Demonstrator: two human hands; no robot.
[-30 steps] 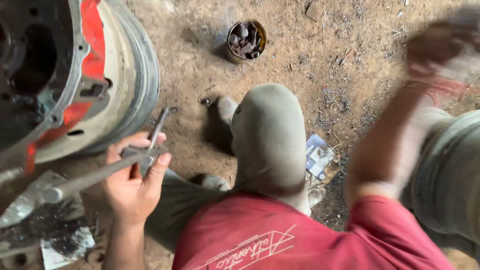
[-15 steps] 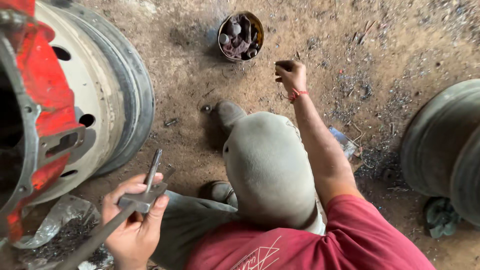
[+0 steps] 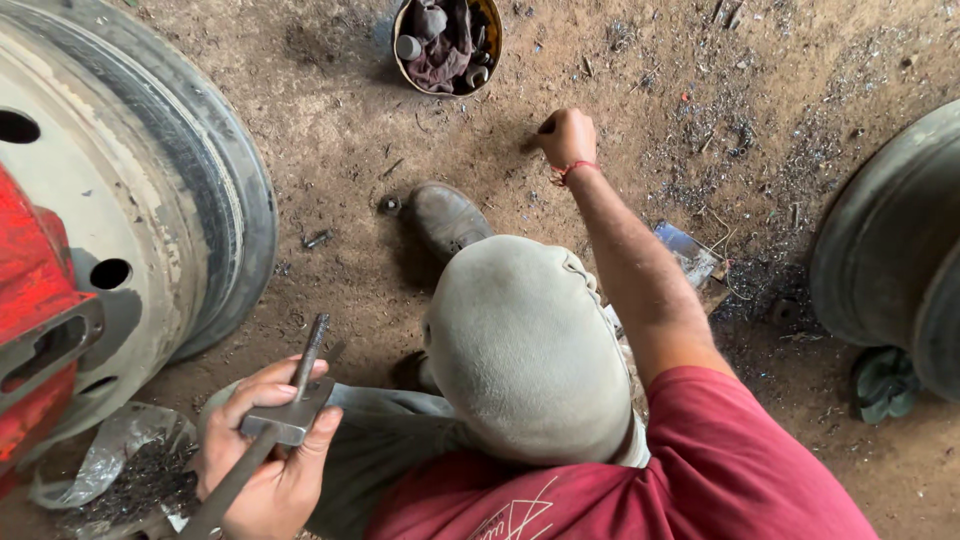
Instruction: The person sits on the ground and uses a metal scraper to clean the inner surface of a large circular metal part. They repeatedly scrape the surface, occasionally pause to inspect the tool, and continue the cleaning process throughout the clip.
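My left hand (image 3: 265, 450) grips a long grey metal wrench (image 3: 290, 405) by its square head, low at the left, close to the wheel rim (image 3: 150, 190). My right hand (image 3: 567, 135) is stretched forward over the dirt floor, fingers curled closed around a small dark object that I cannot identify. It hovers a little below and right of a round tin (image 3: 445, 40) filled with bolts and rags. My bent knee (image 3: 525, 340) in grey trousers fills the middle, with my worn shoe (image 3: 445, 215) beyond it.
A large wheel rim with a red hub (image 3: 35, 290) stands at the left. Another tyre (image 3: 890, 240) leans at the right edge, with a green rag (image 3: 885, 380) below it. A crumpled plastic sheet (image 3: 110, 450) and loose bolts (image 3: 317, 239) lie on the dirt.
My right arm swung from the raised right side down toward the ground near the tin. The view shifted left and down; my left hand kept hold of the wrench.
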